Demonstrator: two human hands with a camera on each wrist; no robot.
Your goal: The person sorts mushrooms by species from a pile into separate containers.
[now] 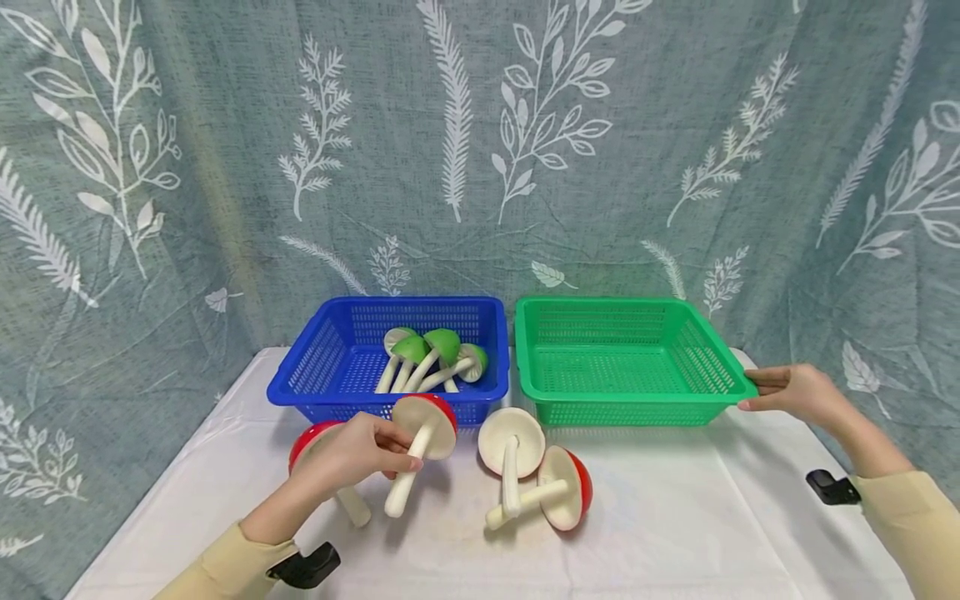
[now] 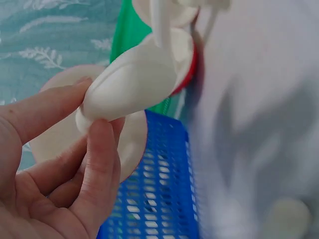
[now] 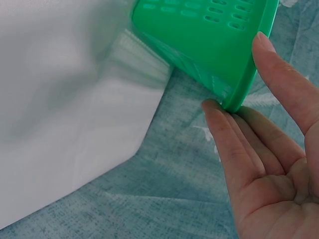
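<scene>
My left hand pinches the white stem of a red-capped toy mushroom, thumb on one side and fingers on the other. This mushroom is raised in front of the blue basket, its pale underside facing me. Partly hidden behind that hand lies another red mushroom. My right hand holds the front right corner of the green basket. In the right wrist view, the thumb lies on the rim and the fingertips meet at its corner.
Several green-capped mushrooms lie inside the blue basket. Two more red-capped mushrooms, one underside up and one on its side, rest with crossing stems on the white tablecloth. A patterned curtain hangs behind the baskets.
</scene>
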